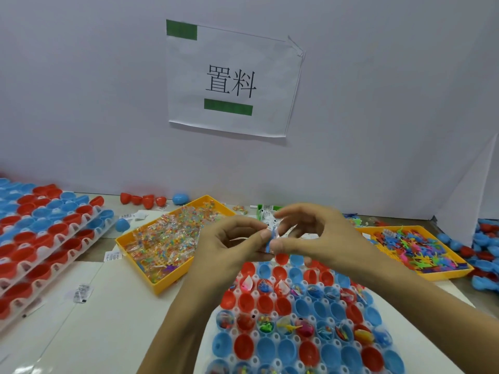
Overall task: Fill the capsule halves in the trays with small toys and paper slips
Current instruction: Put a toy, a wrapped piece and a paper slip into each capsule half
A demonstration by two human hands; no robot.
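Note:
Both hands meet above the far edge of a white tray of red and blue capsule halves. My left hand and my right hand pinch a small blue toy and a white paper slip between their fingertips. Several capsule halves in two rows of the tray hold toys and slips; other rows show bare cups. A yellow bin of clear-wrapped colourful toys lies to the left, and a yellow bin of flat plastic figures to the right.
Stacked trays of red and blue halves fill the left side. Loose capsule halves lie along the back wall and at the far right. Paper slips are scattered on the table. A paper sign hangs on the wall.

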